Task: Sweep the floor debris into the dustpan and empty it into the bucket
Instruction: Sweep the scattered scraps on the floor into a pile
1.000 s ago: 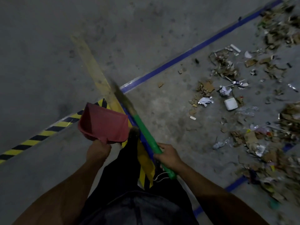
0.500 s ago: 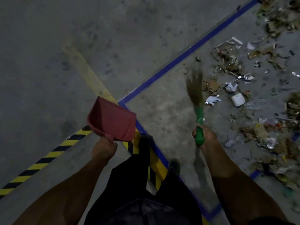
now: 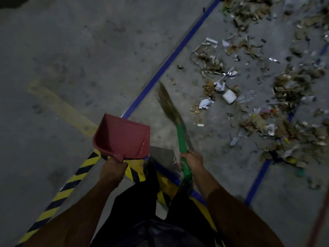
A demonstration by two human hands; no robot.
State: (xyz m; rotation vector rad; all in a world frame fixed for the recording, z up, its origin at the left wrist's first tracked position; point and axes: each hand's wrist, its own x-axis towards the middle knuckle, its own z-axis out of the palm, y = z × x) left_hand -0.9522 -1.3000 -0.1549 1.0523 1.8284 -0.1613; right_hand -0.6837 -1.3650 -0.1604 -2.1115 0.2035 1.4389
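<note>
L hand (image 3: 111, 169): fingers curled on red dustpan (image 3: 122, 136) handle; R hand (image 3: 193, 160): fingers wrapped round green broom (image 3: 181, 138), bristles at 11 o'clock; debris (image 3: 249, 90) at 2 o'clock

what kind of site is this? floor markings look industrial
Probably a warehouse or factory floor. Bare concrete floor, blue tape lines marking zones, and yellow-black hazard tape. Cardboard and plastic scraps lie scattered to the right, like packing waste.
</note>
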